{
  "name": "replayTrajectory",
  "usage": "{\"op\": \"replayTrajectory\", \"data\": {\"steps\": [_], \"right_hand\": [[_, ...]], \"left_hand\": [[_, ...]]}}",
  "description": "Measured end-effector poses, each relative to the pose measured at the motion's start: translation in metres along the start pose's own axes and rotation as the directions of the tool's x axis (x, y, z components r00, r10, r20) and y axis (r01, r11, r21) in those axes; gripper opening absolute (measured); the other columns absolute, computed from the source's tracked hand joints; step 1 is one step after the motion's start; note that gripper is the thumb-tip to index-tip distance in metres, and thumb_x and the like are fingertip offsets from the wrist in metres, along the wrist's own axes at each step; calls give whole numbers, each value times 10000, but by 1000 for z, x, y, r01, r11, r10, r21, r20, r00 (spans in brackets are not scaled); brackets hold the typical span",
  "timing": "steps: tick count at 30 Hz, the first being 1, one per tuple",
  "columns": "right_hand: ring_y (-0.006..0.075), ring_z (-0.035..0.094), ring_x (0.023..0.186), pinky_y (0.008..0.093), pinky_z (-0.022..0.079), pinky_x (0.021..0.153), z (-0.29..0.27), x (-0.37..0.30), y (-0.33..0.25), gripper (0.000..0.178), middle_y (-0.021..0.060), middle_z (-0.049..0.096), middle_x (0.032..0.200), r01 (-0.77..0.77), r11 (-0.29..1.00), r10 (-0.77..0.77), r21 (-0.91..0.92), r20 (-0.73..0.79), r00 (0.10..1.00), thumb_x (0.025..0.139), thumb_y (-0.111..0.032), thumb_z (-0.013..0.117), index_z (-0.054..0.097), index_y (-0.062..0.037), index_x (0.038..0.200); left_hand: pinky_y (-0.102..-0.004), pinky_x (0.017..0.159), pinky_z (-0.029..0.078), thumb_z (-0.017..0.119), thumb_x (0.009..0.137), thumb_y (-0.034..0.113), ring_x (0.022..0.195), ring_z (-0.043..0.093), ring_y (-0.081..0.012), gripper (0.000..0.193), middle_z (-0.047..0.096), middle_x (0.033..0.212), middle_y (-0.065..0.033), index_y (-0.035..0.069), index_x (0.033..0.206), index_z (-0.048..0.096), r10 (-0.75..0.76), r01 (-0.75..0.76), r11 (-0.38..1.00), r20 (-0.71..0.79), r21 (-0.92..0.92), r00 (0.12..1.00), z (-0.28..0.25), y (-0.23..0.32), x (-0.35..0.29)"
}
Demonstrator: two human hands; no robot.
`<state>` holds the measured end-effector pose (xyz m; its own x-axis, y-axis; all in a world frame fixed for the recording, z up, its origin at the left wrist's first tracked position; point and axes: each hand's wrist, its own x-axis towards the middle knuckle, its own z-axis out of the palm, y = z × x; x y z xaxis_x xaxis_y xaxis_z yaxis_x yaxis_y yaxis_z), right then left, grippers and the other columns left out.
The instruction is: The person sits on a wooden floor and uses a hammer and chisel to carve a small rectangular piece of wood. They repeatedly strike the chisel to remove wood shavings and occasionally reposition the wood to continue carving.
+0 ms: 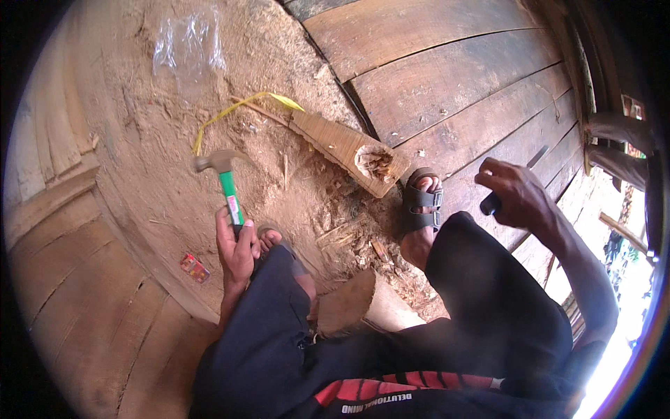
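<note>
My left hand grips a claw hammer low on its green and black handle, with the metal head pointing up and away from me. Raised on the right, my right hand is closed round a black-handled tool with a thin blade. The tool's handle end sticks out below the fist, and its exact kind is unclear. Between and beyond my feet lies a rough wooden piece, a splintered hollow cut into its near end. Neither hand nor tool touches it.
Sandy ground with wood chips surrounds my sandalled feet. A cut wood block sits between my legs. Yellow strapping, clear plastic and a small red packet lie about. Plank walls stand on both sides.
</note>
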<state>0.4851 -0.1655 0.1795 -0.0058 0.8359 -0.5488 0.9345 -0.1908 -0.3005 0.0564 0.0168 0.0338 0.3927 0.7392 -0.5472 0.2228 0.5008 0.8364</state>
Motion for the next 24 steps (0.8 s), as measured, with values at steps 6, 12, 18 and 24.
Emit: {"op": "replayTrajectory", "data": {"steps": [6,12,18,24], "right_hand": [[361,620,749,448,504,645,31,1,-4,278,147,584,837,-44,981,75,189,-163,984,742,-113,660,632,-32,1006],[253,686,837,394,579,645,109,175,-16,237,118,669,899,-84,995,90,54,-106,990,835,-296,689,671,-65,882],[281,700,965,427,566,832,140,228,-33,302,165,705,1031,-182,959,227,219,-203,953,812,-234,717,683,-37,1038],[352,674,895,447,553,766,104,186,-1,323,151,683,976,-46,912,200,407,-345,917,802,-246,702,620,-86,1071]], "left_hand": [[-223,353,310,491,1003,142,400,357,-47,218,408,589,12,38,1184,428,-147,146,989,23,8,989,24,3,2],[-212,357,301,503,1015,228,417,369,-45,223,425,625,10,83,1178,456,-149,156,986,-116,51,982,16,41,-7],[-221,353,306,518,1011,282,411,372,-55,249,430,636,5,104,1182,498,67,-47,997,-370,64,927,0,101,-41],[-232,347,308,487,1023,325,394,370,-67,257,430,632,1,122,1181,495,278,-243,960,-558,139,781,-32,126,-91]]}}
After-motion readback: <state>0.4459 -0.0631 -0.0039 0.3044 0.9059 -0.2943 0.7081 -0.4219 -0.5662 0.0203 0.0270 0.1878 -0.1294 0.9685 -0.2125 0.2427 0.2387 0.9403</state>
